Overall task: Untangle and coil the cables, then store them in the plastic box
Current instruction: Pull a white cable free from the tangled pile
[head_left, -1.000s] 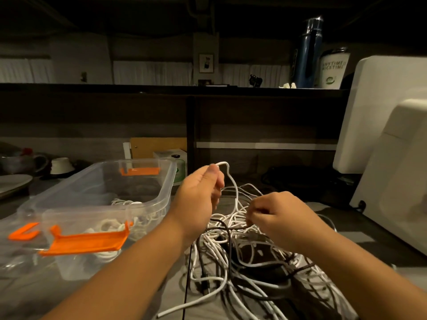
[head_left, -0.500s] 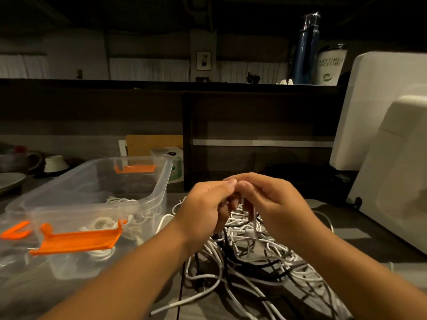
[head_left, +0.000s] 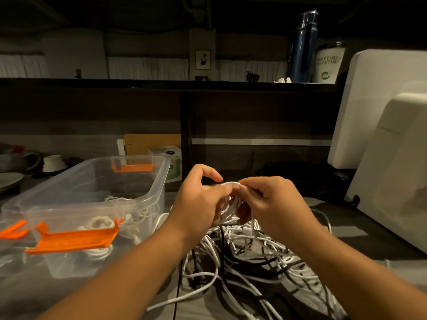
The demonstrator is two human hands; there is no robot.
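A tangled heap of white and black cables (head_left: 249, 257) lies on the grey table in front of me. Above it my left hand (head_left: 198, 199) grips a small coil of white cable (head_left: 228, 204), several loops wound together. My right hand (head_left: 270, 204) pinches the same white cable at the top of the coil. A strand trails from the coil down into the heap. To the left stands the clear plastic box (head_left: 159, 181) with orange latches (head_left: 74, 240); coiled white cables (head_left: 129, 218) lie inside it.
White appliance housings (head_left: 392, 158) stand at the right edge of the table. A dark shelf wall rises behind, with a blue bottle (head_left: 302, 45) and a white cup (head_left: 329, 63) on top. Bowls and a plate (head_left: 9, 181) sit far left.
My hands came together over the heap; the single raised loop in my left hand has become a small coil held between both hands.
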